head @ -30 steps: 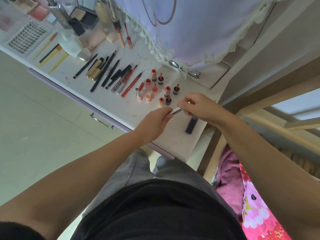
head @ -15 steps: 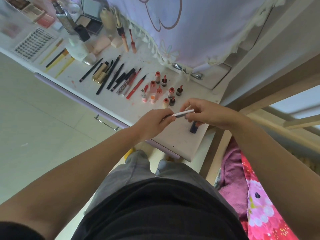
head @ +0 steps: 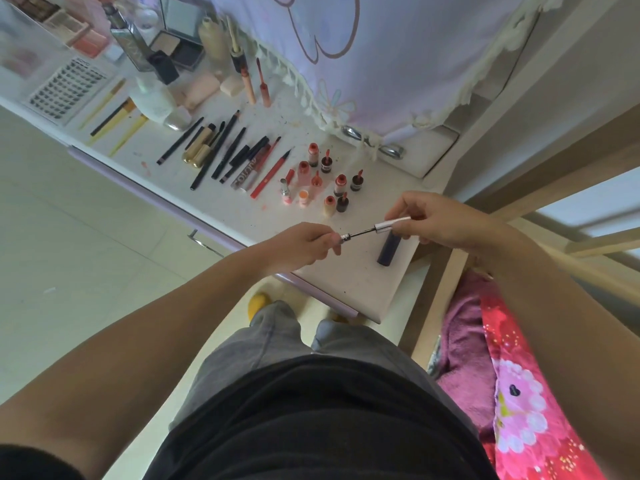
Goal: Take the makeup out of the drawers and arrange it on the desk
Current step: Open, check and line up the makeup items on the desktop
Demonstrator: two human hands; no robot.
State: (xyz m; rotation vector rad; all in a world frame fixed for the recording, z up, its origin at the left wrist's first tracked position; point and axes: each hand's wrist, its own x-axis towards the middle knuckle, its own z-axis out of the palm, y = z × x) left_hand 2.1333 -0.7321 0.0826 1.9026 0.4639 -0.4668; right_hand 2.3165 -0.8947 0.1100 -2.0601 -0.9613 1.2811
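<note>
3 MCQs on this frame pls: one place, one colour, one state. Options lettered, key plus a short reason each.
1. Where does the dark tube lie?
A. On the desk near its right end, under the right hand
B. Among the pencils at the desk's middle
C. On the floor

2. What colour is the cap that the right hand holds?
A. Red
B. White and silver
C. Gold

3. What state is the held cosmetic pen in?
A. Capped
B. Pulled apart, thin dark wand showing
C. Lying on the desk

Key:
1 A: the dark tube lies flat on the desk, just below the right hand.
2 B: the cap is pale with a silver collar.
3 B: the left hand pinches the pen body and the wand spans the gap to the cap.
</note>
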